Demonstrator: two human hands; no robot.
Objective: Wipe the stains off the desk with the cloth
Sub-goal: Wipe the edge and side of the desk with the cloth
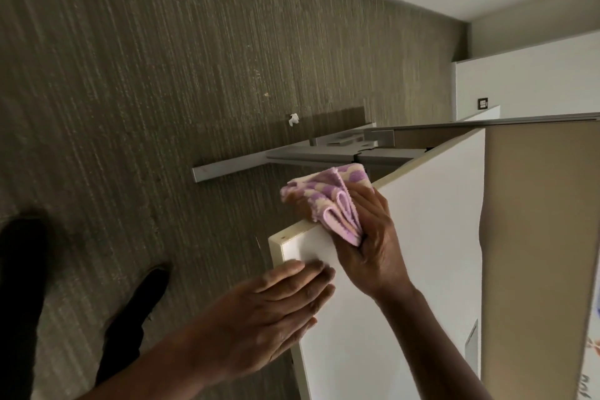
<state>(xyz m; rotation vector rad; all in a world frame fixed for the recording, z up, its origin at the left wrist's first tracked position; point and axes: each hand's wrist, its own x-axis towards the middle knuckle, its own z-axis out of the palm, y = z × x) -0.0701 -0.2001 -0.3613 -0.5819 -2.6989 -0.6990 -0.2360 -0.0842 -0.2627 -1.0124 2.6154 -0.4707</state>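
Currently, grey-brown carpet (130, 75) fills the view beyond both hands. The white desk (422, 253) lies under them, its corner just past the left fingertips. A tan partition panel (535, 237) stands to the right hand's outer side. A grey metal desk foot (233, 169) lies beyond the cloth. The left hand (269, 315) rests flat on the desk, fingers straight and together. The right hand (373, 247) grips the folded purple-and-cream cloth (324, 191) at the desk edge. A white paper scrap (293, 119) lies farther off.
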